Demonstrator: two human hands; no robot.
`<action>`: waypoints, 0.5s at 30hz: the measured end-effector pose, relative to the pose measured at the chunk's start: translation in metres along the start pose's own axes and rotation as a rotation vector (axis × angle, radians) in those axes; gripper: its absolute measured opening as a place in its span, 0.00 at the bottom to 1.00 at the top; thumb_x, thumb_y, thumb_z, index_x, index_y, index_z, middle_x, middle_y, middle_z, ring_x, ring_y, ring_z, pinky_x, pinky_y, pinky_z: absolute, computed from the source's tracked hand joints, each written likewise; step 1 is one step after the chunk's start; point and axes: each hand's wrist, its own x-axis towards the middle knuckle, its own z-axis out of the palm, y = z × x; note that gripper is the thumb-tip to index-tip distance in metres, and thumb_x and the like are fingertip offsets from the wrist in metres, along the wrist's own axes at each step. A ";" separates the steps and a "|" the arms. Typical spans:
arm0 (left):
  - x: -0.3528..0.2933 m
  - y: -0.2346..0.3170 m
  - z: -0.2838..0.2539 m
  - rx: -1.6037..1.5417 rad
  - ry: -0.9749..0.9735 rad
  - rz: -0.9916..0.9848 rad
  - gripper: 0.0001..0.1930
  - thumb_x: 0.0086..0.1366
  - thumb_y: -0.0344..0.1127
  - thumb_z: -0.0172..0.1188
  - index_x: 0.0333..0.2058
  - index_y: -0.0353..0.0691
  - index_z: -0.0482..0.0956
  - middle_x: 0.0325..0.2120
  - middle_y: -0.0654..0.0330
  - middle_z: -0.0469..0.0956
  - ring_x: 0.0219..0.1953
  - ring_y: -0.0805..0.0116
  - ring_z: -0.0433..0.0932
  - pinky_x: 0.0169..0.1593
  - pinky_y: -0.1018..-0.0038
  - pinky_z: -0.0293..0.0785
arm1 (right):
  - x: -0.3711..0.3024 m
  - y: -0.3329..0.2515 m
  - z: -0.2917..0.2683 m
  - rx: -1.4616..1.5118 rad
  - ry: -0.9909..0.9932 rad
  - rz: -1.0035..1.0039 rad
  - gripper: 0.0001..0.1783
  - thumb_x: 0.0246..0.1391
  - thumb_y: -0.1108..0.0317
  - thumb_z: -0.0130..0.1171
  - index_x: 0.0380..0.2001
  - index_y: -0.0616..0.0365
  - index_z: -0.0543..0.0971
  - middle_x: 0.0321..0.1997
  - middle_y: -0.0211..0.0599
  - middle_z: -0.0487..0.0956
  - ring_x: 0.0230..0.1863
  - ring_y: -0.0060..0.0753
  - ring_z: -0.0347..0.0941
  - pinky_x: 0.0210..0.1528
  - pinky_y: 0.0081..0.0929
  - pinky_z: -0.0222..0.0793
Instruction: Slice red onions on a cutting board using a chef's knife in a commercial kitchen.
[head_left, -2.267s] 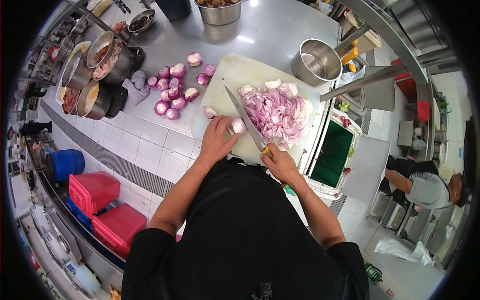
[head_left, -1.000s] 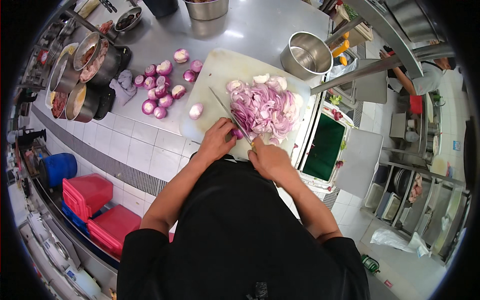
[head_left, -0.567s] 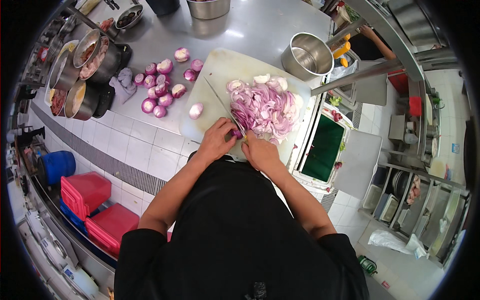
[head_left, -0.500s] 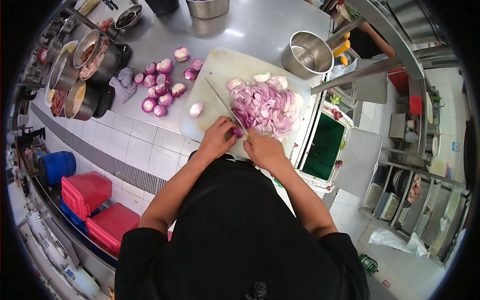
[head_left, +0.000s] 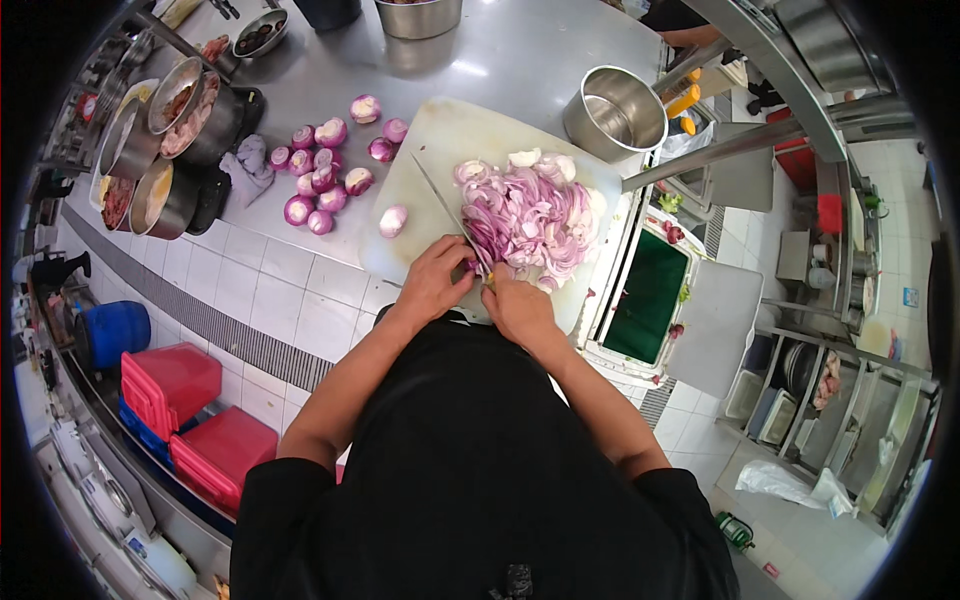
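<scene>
My right hand (head_left: 517,303) is closed round the handle of a kitchen knife (head_left: 437,192), whose long blade points away to the upper left over the white cutting board (head_left: 425,140). Against the blade's left side, my left hand (head_left: 435,280) has its fingers curled on a piece of red onion, mostly hidden beneath them. Right of the blade lies a big heap of sliced red onion (head_left: 535,215). A peeled onion half (head_left: 393,221) rests on the board's left part. Beyond the board's left edge, several whole peeled red onions (head_left: 322,180) sit on the steel table.
An empty steel pot (head_left: 615,112) stands by the board's far right corner. Right of the board is a green-bottomed bin (head_left: 645,290). A grey cloth (head_left: 248,170) and steel pots of food (head_left: 165,195) are at the left. Red lidded bins (head_left: 225,450) stand on the floor.
My right hand and the knife handle have shifted slightly left, closer to my left hand. More slices lie beside the blade. The person at the upper right has moved mostly out of view.
</scene>
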 end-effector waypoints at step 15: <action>-0.001 0.008 -0.022 -0.090 -0.086 -0.150 0.16 0.60 0.29 0.66 0.48 0.38 0.78 0.43 0.53 0.77 0.42 0.55 0.81 0.44 0.64 0.78 | 0.004 0.016 -0.012 0.125 -0.015 0.011 0.22 0.66 0.52 0.55 0.52 0.59 0.72 0.31 0.63 0.83 0.36 0.70 0.81 0.41 0.61 0.73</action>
